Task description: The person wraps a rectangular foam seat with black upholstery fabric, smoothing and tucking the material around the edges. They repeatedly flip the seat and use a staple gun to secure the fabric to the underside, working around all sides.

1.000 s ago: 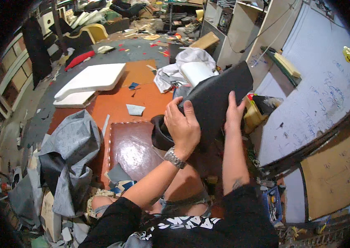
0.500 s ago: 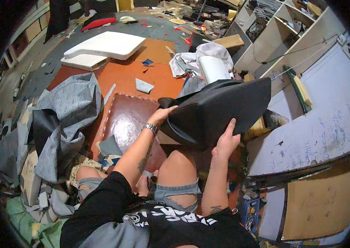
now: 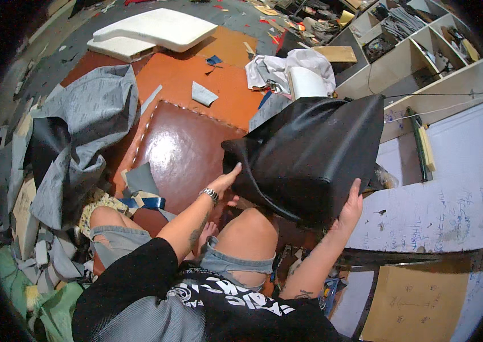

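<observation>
A large black leather-like cover, with a seam running along it, is held up in front of me above my right knee. My left hand is at its near left edge, thumb against the material and the other fingers partly below it. The lower right corner is gripped by my right hand, whose thumb lies on the outside; the remaining fingers are hidden behind the cover. The left end of the cover gapes in a loose fold.
A shiny brown padded panel lies before me on orange sheeting. Grey fabric is heaped at left. White foam pieces are farther off. To the right stand a shelf unit and a white board.
The black cover has turned and spread, showing a broader face toward me. My right hand has moved right and slightly down with its corner; my left hand has shifted slightly lower along the edge.
</observation>
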Tool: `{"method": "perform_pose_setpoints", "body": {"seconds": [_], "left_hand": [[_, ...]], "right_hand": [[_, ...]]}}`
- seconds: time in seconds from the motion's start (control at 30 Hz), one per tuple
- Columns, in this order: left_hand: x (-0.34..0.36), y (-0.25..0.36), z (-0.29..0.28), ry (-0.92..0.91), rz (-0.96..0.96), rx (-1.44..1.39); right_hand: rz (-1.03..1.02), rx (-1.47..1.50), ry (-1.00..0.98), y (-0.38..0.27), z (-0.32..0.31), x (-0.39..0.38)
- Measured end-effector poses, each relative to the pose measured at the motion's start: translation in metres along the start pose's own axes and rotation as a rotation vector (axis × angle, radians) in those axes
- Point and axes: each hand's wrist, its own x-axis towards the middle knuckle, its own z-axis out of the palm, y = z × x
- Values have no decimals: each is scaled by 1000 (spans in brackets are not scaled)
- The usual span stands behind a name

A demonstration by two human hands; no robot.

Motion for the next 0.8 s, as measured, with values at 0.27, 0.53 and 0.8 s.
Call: {"method": "perform_pose_setpoints", "body": {"seconds": [0.27,0.53,0.8], "left_hand": [[-79,106,2,-362,911,-232],[-19,57,27,133,983,543],[12,108,57,78,1069,715]], "right_hand": [[172,69,-11,-6,-29,1],[279,306,63,-22,0,-65],[201,249,232,-16,20,-60]]}}
